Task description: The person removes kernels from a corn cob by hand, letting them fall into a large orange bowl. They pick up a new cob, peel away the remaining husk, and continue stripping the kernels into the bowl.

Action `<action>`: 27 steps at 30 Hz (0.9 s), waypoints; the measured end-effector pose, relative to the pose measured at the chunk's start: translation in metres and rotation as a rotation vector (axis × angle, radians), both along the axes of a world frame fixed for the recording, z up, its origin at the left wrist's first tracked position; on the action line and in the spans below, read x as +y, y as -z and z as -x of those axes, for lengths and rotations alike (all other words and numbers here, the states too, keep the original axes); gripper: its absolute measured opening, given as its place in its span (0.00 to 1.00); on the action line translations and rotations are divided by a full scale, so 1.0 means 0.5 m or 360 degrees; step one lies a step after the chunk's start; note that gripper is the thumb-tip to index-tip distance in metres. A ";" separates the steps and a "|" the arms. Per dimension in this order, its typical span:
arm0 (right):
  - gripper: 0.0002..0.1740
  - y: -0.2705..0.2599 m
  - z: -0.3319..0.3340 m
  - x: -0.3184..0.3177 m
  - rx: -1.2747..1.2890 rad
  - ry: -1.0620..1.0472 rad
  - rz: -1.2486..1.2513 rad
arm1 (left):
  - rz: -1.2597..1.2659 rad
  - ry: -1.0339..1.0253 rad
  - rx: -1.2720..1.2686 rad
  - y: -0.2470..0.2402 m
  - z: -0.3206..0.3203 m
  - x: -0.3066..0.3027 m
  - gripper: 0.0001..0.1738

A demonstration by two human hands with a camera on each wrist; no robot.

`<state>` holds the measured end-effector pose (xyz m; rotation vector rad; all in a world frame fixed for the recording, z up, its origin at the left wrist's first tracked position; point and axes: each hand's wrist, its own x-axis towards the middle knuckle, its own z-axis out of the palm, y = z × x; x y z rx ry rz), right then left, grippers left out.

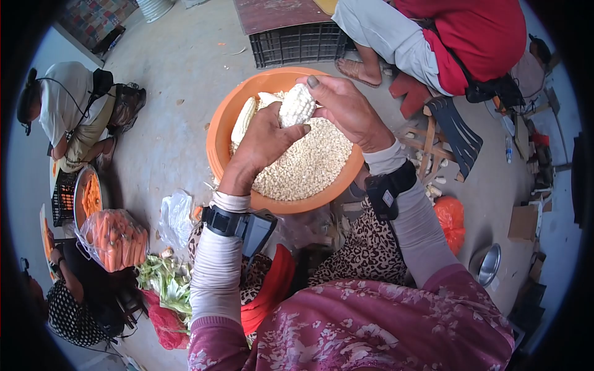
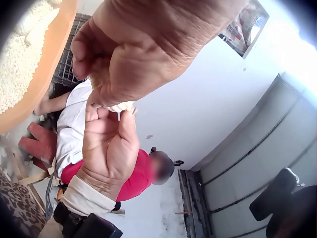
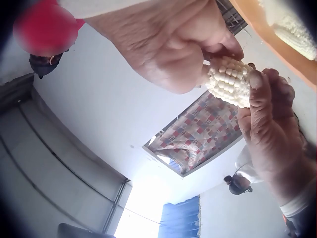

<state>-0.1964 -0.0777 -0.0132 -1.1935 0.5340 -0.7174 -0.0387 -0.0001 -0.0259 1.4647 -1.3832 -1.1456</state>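
A short ear of white corn is held over an orange basin, gripped by both hands. My left hand curls round its left side, thumb along the near end. Thumb and fingers of my right hand pinch the ear from the right. In the right wrist view, rows of kernels show on the ear, with some places stripped. Loose white kernels fill much of the basin. Another ear of corn lies on them by the left rim.
A black crate stands beyond the basin. A person in red sits at the upper right, near a wooden stool. Carrots in a bag and corn husks lie to the left. A metal bowl sits at right.
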 end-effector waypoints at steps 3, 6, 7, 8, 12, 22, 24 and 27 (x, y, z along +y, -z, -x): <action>0.22 0.007 -0.005 0.003 0.0102 0.0047 0.0265 | -0.0027 -0.0003 -0.0136 -0.003 0.000 0.000 0.19; 0.20 0.014 -0.004 -0.005 0.0127 0.0047 0.0297 | -0.0079 -0.0043 -0.0080 -0.001 0.002 0.000 0.16; 0.20 0.014 -0.004 -0.004 0.0127 0.0047 0.0296 | -0.0068 -0.0022 -0.0048 0.001 0.002 0.000 0.16; 0.19 0.012 -0.005 -0.001 0.0161 0.0083 0.0341 | -0.0055 0.0000 -0.0017 0.003 0.001 0.000 0.17; 0.18 0.021 -0.017 0.000 0.0389 0.0310 0.0744 | 0.0040 -0.0026 -0.0128 0.003 0.007 0.000 0.18; 0.27 0.034 -0.010 -0.023 0.0591 0.0346 0.0723 | 0.0078 -0.0042 -0.0267 0.008 0.022 0.002 0.22; 0.29 0.028 -0.008 -0.012 0.0204 0.0210 0.0293 | 0.0117 -0.0032 -0.0128 0.026 0.015 -0.005 0.22; 0.28 0.005 -0.009 0.005 0.0123 0.0158 0.0086 | 0.0195 -0.0065 -0.0100 0.038 0.009 -0.009 0.21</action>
